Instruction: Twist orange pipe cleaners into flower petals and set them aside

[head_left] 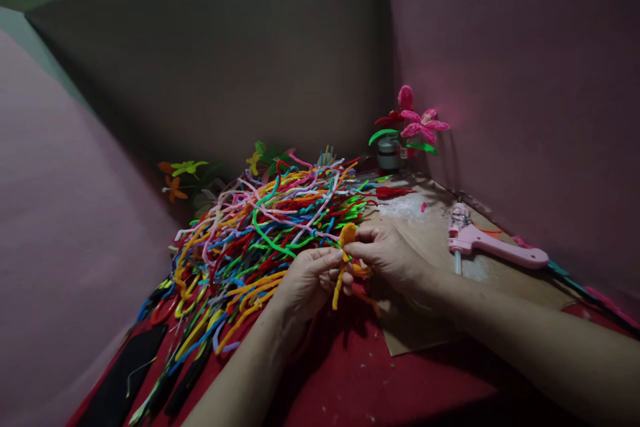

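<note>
Orange fuzzy stem (pixel 347 235), bent into a loop with a tail hanging below, sits between both hands at the near right edge of a multicoloured heap of stems (pixel 280 213). The left hand (pixel 311 275) pinches it between thumb and fingers; the right hand (pixel 393 255) grasps it too, near the loop — overlapping fingers hide the exact contact. More orange strands show beneath the right hand, half covered, and whether they join the held piece cannot be told. A red ring handle (pixel 163 311) pokes from the heap's left side, its remainder buried; the dark flat object (pixel 120 377) nearby is hard to make out. The picture's edges cut off both forearms. Stems crowd the left hand, while bare board (pixel 415 227) lies between the right hand and the pink glue gun (pixel 500 247) — itself close to the wall (pixel 525 80). Red cloth (pixel 365 373) lies open past the board's front corner.
</note>
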Tool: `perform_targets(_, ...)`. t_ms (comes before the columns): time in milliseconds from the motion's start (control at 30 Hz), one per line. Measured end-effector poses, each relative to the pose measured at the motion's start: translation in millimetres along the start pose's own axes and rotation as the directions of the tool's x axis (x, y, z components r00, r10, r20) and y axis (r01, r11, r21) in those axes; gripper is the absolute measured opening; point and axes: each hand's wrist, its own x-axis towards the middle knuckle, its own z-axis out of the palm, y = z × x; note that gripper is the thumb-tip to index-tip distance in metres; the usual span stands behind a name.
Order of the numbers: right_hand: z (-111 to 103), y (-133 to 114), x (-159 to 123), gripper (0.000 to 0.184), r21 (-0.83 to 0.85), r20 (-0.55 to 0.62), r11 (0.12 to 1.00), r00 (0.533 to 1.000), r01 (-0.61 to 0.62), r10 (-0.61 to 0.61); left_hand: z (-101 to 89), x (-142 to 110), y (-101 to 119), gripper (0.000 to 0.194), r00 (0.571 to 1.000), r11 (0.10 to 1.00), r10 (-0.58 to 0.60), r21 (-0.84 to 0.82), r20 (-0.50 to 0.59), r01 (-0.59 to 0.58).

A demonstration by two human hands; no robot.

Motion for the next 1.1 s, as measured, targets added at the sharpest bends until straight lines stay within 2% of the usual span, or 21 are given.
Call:
perform_targets(133,0,2,0,0.005,0.012,-0.026,1.000,1.000,-0.006,0.006,4.8,-4,4,0.020,0.998,0.974,0.037,0.224,-0.045,-0.026)
perform_targets(200,2,4,0,0.005,-0.013,-0.100,1.000,0.995,0.010,-0.012,8.1,-6,5,0.023,0.985,0.878,0.128,0.475,-0.114,-0.060)
perform_targets(233,3,5,0,0.006,-0.024,-0.138,1.000,0.990,0.018,-0.021,9.7,-7,4,0.023,0.966,0.775,0.220,0.626,-0.138,-0.087)
perform_targets(300,6,8,0,0.009,-0.022,-0.193,0.999,0.980,0.032,-0.036,12.4,-7,0,0.019,0.880,0.435,0.466,0.889,-0.088,-0.142)
perform_targets(367,9,11,0,0.012,0.002,-0.223,0.999,0.974,0.042,-0.040,14.2,-7,-7,0.017,0.750,0.011,0.655,0.991,0.095,-0.136)
perform_targets(400,11,12,1,0.012,0.014,-0.232,0.999,0.972,0.048,-0.043,14.8,-7,-10,0.019,0.694,-0.170,0.693,0.980,0.196,-0.107)
perform_targets(433,12,13,1,0.012,0.028,-0.238,0.998,0.970,0.050,-0.042,15.3,-7,-13,0.022,0.654,-0.308,0.703,0.948,0.279,-0.074)
perform_targets(467,12,13,1,0.011,0.043,-0.241,0.998,0.970,0.047,-0.035,15.5,-6,-15,0.024,0.627,-0.398,0.702,0.916,0.337,-0.046)
perform_targets(500,12,13,1,0.009,0.058,-0.241,0.997,0.970,0.042,-0.027,15.7,-6,-17,0.026,0.615,-0.442,0.697,0.896,0.368,-0.035)
perform_targets(533,12,12,1,0.007,0.070,-0.239,0.997,0.971,0.035,-0.017,15.8,-6,-17,0.027,0.609,-0.440,0.701,0.897,0.371,-0.041)
perform_targets(567,11,10,0,0.005,0.080,-0.237,0.996,0.972,0.028,-0.008,15.9,-5,-16,0.025,0.613,-0.388,0.712,0.919,0.342,-0.063)
perform_targets(600,10,8,0,0.004,0.085,-0.232,0.996,0.973,0.021,-0.001,16.0,-5,-14,0.021,0.631,-0.284,0.724,0.954,0.280,-0.097)
perform_targets(633,9,5,-1,0.004,0.084,-0.225,0.996,0.974,0.018,0.001,16.0,-5,-11,0.016,0.670,-0.124,0.718,0.982,0.187,-0.141)
perform_targets(700,7,0,-1,0.004,0.076,-0.205,0.997,0.979,0.007,0.009,15.4,-5,-3,0.011,0.806,0.322,0.591,0.924,-0.027,-0.205)
perform_targets(733,6,-3,-1,0.005,0.074,-0.197,0.997,0.980,-0.001,0.015,14.4,-5,1,0.017,0.882,0.558,0.460,0.806,-0.100,-0.199)
perform_targets(767,5,-5,-2,0.006,0.071,-0.182,0.997,0.983,-0.005,0.018,12.7,-5,4,0.023,0.942,0.749,0.312,0.643,-0.126,-0.162)
perform_targets(800,4,-6,-2,0.006,0.070,-0.160,0.997,0.987,-0.007,0.018,10.4,-5,7,0.027,0.975,0.875,0.190,0.469,-0.116,-0.115)
perform_targets(867,4,-8,-2,0.006,0.082,-0.081,0.997,0.997,-0.002,0.008,4.3,-4,9,0.033,1.000,0.979,0.008,0.203,-0.028,-0.002)
perform_targets(933,5,-10,-4,0.007,0.078,0.002,0.997,1.000,0.006,-0.006,-1.5,-3,9,0.032,0.996,0.994,-0.077,0.081,0.054,0.072)
perform_targets(1000,6,-12,-5,0.008,0.063,0.012,0.998,1.000,-0.004,0.003,-4.8,-2,9,0.027,0.991,0.994,-0.103,0.047,0.085,0.099)
perform_targets(1100,7,-11,-5,0.004,0.044,-0.062,0.999,0.998,-0.014,0.017,-3.1,-3,8,0.020,0.996,0.993,-0.080,0.094,0.027,0.078)
